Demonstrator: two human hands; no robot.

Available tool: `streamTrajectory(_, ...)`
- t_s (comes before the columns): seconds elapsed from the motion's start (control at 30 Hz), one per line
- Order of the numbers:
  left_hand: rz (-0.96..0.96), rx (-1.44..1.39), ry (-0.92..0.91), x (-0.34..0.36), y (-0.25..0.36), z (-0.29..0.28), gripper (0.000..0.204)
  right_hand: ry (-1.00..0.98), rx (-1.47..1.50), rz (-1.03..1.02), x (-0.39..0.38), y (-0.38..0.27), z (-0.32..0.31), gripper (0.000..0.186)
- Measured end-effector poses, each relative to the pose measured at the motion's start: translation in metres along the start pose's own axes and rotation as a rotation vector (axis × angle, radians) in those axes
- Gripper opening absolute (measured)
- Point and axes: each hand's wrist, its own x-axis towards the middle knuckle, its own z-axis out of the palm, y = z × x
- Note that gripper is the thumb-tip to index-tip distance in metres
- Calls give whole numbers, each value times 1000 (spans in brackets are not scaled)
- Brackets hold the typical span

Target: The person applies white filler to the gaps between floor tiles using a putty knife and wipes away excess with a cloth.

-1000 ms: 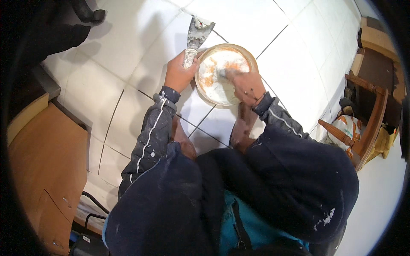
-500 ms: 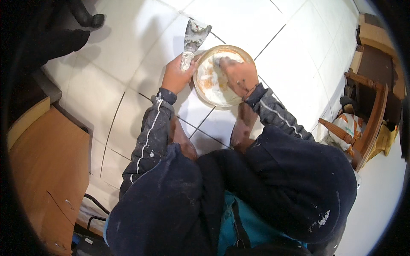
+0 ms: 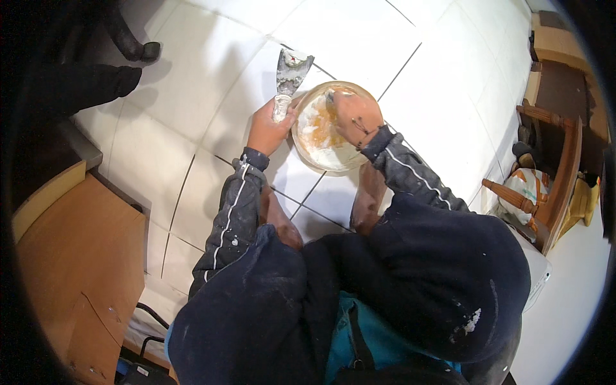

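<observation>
My left hand is closed round the whitened handle of a putty knife, whose blade points away from me with white paste on it. The same hand is against the left side of a round, shallow bowl. White paste is smeared across the bowl's inside, with orange-brown patches showing through. Over the far right part of the bowl, my right hand reaches in with bent fingers. Something small and greyish shows at its fingertips, too hidden to name.
White tiles cover the floor, and my bare feet are just behind the bowl. A wooden cabinet panel stands at the left. Dark furniture legs are far left. At the right lies a turned wooden frame beside a white bag.
My right hand has moved toward the bowl's far rim, and more of the orange-brown surface shows. The left hand keeps its hold on the putty knife. The whole view has shifted slightly.
</observation>
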Motion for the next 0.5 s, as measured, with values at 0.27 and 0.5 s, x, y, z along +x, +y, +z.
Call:
streamTrajectory(0.27,-22,61,-37,-3,15,-5,23,-29,26,-299,-17,-44,13,12)
streamTrajectory(0.5,97,25,63,-2,-5,-1,25,-343,6,-387,-43,-20,-10,12)
